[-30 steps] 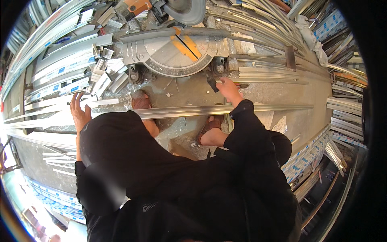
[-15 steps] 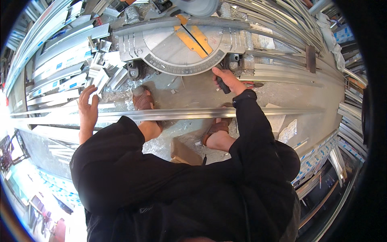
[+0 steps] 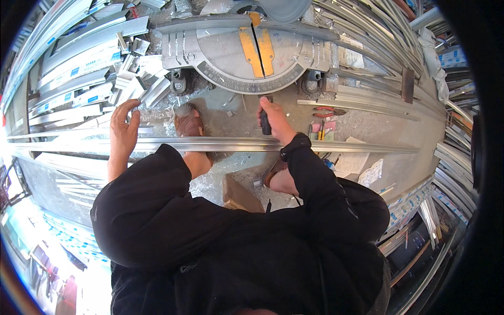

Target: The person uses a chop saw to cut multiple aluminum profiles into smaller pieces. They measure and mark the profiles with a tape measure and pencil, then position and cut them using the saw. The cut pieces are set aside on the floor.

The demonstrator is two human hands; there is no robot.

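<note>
Handle (image 3: pixel 266 125), black, at front of saw table (image 3: pixel 220 52): right hand (image 3: pixel 276 118) wrapped round it. Left hand (image 3: pixel 124 127): fingers loosely curved, apparently empty. Long metal strip (image 3: pixel 226 144): crosswise under both forearms, unclasped; a careless wrist swing might knock it askew.

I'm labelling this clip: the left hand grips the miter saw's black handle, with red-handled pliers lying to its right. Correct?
Wrong hand: the head view shows the right hand gripping the black handle of the miter saw, with red-handled pliers lying to its right.
</note>
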